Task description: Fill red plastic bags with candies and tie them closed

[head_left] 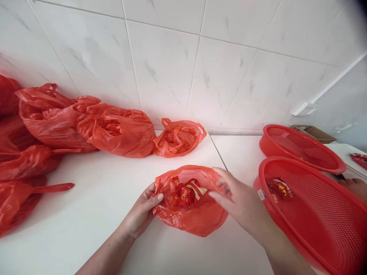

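Note:
A red plastic bag (195, 225) stands on the white table with its mouth spread wide. Inside it lie several small red wrapped packets (186, 194) with yellow and cream print. My left hand (146, 202) pinches the bag's left rim, thumb on the inside edge. At the right rim is my right hand (239, 200), thumb and fingers apart and slightly blurred. Nothing shows between those fingers, and whether they touch the plastic is hard to tell.
Full red bags (129, 133) line the wall to the left; a smaller red bag (179, 139) sits behind mine. On the right stand a red mesh basket (304, 225) holding several packets and another red basket (298, 147). Another person's hand (355, 187) and a cardboard box (318, 133) are beyond.

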A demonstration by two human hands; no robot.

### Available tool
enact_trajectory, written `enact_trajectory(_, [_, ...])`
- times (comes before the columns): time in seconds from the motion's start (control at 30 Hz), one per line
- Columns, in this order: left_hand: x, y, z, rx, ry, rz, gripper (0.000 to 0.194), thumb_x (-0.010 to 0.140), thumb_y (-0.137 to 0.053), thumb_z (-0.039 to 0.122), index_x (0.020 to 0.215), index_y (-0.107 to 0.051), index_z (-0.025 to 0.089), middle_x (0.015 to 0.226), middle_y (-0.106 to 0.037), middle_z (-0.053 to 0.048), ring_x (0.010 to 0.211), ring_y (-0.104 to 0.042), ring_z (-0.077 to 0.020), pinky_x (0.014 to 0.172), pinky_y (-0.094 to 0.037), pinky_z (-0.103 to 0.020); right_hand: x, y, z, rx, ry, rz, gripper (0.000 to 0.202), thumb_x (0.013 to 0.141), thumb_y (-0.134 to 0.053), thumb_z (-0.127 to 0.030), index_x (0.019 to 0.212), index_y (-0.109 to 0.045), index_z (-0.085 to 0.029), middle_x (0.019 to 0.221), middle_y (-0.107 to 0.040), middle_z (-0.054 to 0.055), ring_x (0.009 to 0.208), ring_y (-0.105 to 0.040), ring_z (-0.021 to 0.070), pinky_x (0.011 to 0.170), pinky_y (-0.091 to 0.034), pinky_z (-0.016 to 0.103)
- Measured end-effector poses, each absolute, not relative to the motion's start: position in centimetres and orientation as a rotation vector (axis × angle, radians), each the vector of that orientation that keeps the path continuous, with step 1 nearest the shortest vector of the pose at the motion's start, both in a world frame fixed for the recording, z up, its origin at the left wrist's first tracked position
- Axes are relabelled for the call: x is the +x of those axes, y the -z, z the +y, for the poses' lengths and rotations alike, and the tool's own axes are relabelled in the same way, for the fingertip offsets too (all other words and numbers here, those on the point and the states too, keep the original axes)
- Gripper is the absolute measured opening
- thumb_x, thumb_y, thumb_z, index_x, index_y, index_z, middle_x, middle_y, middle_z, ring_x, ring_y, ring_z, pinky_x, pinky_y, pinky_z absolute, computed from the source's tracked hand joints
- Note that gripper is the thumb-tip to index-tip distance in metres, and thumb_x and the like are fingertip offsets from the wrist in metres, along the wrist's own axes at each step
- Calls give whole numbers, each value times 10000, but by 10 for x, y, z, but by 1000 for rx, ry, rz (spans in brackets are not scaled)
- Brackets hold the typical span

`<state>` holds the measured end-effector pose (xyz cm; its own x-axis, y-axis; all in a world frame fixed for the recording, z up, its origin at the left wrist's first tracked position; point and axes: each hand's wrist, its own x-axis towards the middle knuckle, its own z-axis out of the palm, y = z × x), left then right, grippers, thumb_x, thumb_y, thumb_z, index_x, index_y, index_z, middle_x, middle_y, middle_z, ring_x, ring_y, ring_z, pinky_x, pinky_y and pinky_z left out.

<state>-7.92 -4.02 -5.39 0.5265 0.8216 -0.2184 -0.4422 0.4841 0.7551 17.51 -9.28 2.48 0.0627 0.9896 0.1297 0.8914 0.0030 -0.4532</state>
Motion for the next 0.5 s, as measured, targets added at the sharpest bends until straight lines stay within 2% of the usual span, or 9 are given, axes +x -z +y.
enact_trajectory(0.1, [-80,54,-38,684,-836,666,512,777,-710,263,1265,-556,261,1198,-670,-80,1056,-651,-266,881,-517,-346,196,-1,-107,-1926,-159,-1514,484,854,-535,-422,1308,-428,-295,1176,-585,75,983,-612,229,782,-530,373])
enact_trajectory(0.17, [-79,53,-37,675,-820,681,561,754,-733,262,1283,-546,268,1186,-678,-81,1037,-660,-268,884,-519,-349,203,24,-120,-1892,-100,-1378,553,841,-554,-408,1344,-386,-250,1315,-484,127,1163,-522,277,902,-495,434])
enact_trajectory(0.23, [-77,53,-37,666,-812,700,587,734,-748,268,1285,-547,269,1170,-687,-82,1012,-672,-274,871,-530,-350,201,49,-134,-1887,-151,-1311,630,831,-568,-400,1386,-323,-231,1377,-419,153,1238,-465,305,961,-458,486])
enact_trajectory(0.3, [-75,53,-38,651,-815,752,603,709,-765,272,1275,-557,277,1146,-701,-75,977,-687,-279,836,-550,-348,196,65,-147,-1890,-254,-1288,630,845,-550,-385,1399,-292,-234,1372,-426,157,1221,-489,302,932,-485,486])
enact_trajectory(0.4, [-73,54,-37,619,-799,838,659,644,-806,251,1257,-570,310,1124,-715,-38,958,-694,-286,782,-577,-332,199,61,-166,-1877,-202,-1375,470,871,-518,-334,1321,-414,-249,1306,-498,133,1159,-543,276,892,-515,445])
enact_trajectory(0.5, [-72,58,-35,573,-764,887,711,592,-834,236,1245,-578,351,1122,-717,15,992,-680,-294,789,-583,-331,226,23,-185,-1886,93,-1488,256,865,-528,-306,1105,-602,-253,1176,-588,113,1097,-573,270,905,-494,433])
